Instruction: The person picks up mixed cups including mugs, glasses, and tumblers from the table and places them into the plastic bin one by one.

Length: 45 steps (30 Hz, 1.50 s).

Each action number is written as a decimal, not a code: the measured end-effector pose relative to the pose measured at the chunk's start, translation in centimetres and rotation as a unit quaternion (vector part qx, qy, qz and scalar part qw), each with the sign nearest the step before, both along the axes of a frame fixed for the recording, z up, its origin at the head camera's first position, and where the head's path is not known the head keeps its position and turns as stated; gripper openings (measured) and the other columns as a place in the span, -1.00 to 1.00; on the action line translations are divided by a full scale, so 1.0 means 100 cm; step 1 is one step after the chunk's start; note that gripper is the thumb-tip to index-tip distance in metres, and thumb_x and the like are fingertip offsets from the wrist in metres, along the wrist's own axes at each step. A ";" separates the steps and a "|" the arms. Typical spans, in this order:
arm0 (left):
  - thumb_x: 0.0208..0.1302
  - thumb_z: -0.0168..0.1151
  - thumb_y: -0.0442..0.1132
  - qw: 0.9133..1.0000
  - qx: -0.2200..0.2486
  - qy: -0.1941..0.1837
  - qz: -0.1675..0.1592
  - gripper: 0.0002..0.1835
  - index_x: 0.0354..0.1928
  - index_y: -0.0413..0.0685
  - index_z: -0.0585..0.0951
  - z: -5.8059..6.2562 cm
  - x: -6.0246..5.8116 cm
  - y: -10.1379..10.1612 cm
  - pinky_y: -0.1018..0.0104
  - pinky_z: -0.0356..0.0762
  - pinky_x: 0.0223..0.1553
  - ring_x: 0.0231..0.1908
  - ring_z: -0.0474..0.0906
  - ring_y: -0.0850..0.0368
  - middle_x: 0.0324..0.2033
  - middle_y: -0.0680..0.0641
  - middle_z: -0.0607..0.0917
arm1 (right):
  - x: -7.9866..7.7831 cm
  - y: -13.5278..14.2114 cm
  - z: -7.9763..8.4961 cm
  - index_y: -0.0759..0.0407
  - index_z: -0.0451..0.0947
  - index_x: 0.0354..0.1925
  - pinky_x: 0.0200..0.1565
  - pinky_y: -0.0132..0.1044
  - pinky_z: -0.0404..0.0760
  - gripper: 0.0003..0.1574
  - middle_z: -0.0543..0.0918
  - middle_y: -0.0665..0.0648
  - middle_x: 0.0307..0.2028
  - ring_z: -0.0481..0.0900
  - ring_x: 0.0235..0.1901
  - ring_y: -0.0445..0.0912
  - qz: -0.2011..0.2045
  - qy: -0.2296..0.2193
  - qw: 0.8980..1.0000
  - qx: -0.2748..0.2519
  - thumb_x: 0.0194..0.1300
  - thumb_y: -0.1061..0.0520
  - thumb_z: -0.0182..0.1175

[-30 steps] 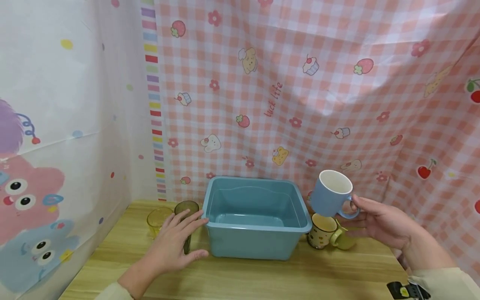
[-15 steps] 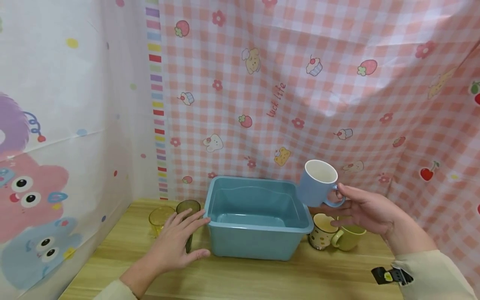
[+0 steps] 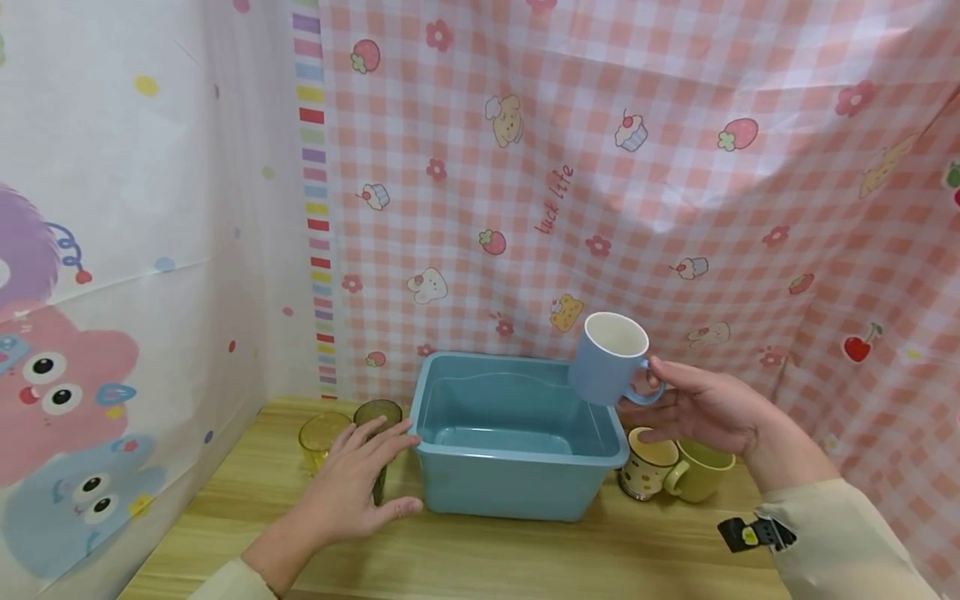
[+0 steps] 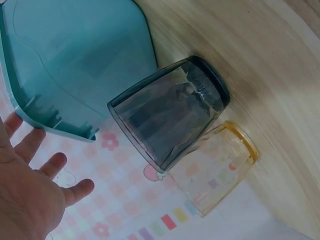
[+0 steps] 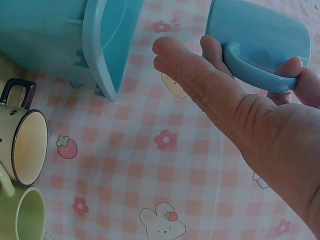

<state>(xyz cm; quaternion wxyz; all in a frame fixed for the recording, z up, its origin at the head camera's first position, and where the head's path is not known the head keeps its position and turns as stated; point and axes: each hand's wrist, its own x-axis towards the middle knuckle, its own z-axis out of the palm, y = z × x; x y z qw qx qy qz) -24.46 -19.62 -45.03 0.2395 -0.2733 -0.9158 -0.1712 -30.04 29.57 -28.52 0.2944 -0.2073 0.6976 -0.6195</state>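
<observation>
A light blue mug (image 3: 603, 367) with a white inside is held up by its handle in my right hand (image 3: 708, 408), over the right rim of the blue-green plastic bin (image 3: 510, 483). Thumb and fingers pinch the mug's handle (image 5: 257, 72) in the right wrist view, while other fingers stretch out straight. My left hand (image 3: 345, 483) has its fingers spread, the tips touching or close to the bin's left rim. Beside that hand stand a dark tinted glass (image 4: 170, 110) and a yellow tinted glass (image 4: 215, 170).
Right of the bin stand a cream patterned mug (image 3: 643, 471) with a dark rim and a green mug (image 3: 701, 471). All rest on a wooden table (image 3: 465, 558). A pink checked cloth (image 3: 465, 208) hangs behind, and a white printed cloth (image 3: 150, 208) hangs at the left.
My right hand has carried the blue mug leftward and slightly up, from above the cream mug to over the bin's right rim. The left hand has stayed in place.
</observation>
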 end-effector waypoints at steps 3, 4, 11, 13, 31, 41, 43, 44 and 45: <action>0.24 0.38 0.44 1.000 0.002 -0.004 0.001 -0.15 0.46 0.20 0.53 0.001 0.001 0.000 -0.65 0.29 0.35 0.50 0.39 -0.35 0.54 -0.03 0.50 | -0.002 -0.006 0.001 -0.16 0.62 -0.17 0.32 0.16 0.65 -0.43 0.78 0.05 0.21 0.68 0.30 0.09 -0.012 0.006 1.000 0.012 0.79 -0.20 -0.29; 0.24 0.38 0.44 1.000 0.002 -0.006 0.002 -0.15 0.46 0.19 0.53 0.001 0.001 0.000 -0.65 0.29 0.35 0.50 0.39 -0.35 0.54 -0.03 0.50 | -0.003 -0.008 0.002 -0.16 0.64 -0.15 0.33 0.17 0.64 -0.43 0.77 0.06 0.21 0.67 0.30 0.12 -0.012 0.007 1.000 0.014 0.78 -0.20 -0.29; 0.26 0.31 0.50 1.000 -0.001 -0.010 0.004 -0.15 0.46 0.21 0.52 -0.001 0.000 0.000 -0.64 0.30 0.36 0.51 0.39 -0.34 0.55 -0.01 0.49 | -0.006 -0.021 0.005 -0.15 0.61 -0.19 0.32 0.14 0.66 -0.47 0.75 0.13 0.22 0.67 0.27 0.08 -0.027 0.001 0.999 0.023 0.76 -0.24 -0.22; 0.27 0.27 0.54 1.000 -0.002 -0.011 0.006 -0.14 0.46 0.23 0.52 -0.001 0.000 0.000 -0.63 0.30 0.36 0.51 0.39 -0.33 0.55 0.00 0.49 | -0.008 -0.024 0.006 -0.15 0.59 -0.22 0.32 0.10 0.67 -0.48 0.74 0.13 0.24 0.67 0.27 0.05 -0.031 -0.002 0.999 0.027 0.76 -0.25 -0.20; 0.28 0.20 0.59 1.000 -0.003 -0.011 0.005 -0.12 0.46 0.24 0.52 -0.002 0.001 -0.001 -0.63 0.28 0.38 0.51 0.39 -0.32 0.56 -0.01 0.48 | -0.017 -0.058 0.010 -0.17 0.58 -0.25 0.41 0.21 0.55 -0.52 0.72 0.20 0.28 0.62 0.31 0.11 -0.038 -0.015 0.998 0.045 0.72 -0.29 -0.12; 0.29 0.19 0.58 1.000 -0.002 -0.018 0.004 -0.12 0.47 0.22 0.51 -0.001 0.001 -0.001 -0.63 0.27 0.39 0.52 0.37 -0.34 0.57 0.00 0.47 | -0.022 -0.081 0.005 -0.11 0.55 -0.30 0.43 0.36 0.48 -0.55 0.70 0.31 0.30 0.63 0.31 0.20 -0.078 -0.028 0.996 0.039 0.69 -0.26 0.00; 0.29 0.21 0.57 1.000 0.001 -0.020 0.003 -0.12 0.48 0.23 0.51 -0.001 0.002 -0.001 -0.63 0.26 0.40 0.52 0.37 -0.34 0.57 0.00 0.46 | -0.023 -0.085 0.004 -0.11 0.55 -0.31 0.43 0.38 0.46 -0.55 0.66 0.37 0.33 0.60 0.35 0.27 -0.078 -0.026 0.996 0.041 0.68 -0.26 0.01; 0.29 0.22 0.56 1.000 0.003 -0.020 0.002 -0.13 0.48 0.23 0.51 -0.001 0.002 -0.001 -0.63 0.26 0.40 0.52 0.37 -0.34 0.57 0.00 0.46 | -0.024 -0.087 0.004 -0.11 0.54 -0.31 0.44 0.38 0.46 -0.55 0.62 0.41 0.36 0.56 0.39 0.32 -0.074 -0.025 0.996 0.043 0.69 -0.26 0.00; 0.29 0.22 0.56 1.000 0.003 -0.019 0.001 -0.13 0.48 0.24 0.51 -0.001 0.002 -0.001 -0.64 0.26 0.39 0.52 0.37 -0.34 0.57 0.00 0.46 | -0.024 -0.089 0.003 -0.11 0.54 -0.31 0.44 0.38 0.46 -0.55 0.57 0.45 0.39 0.51 0.43 0.36 -0.072 -0.024 0.996 0.044 0.69 -0.27 0.00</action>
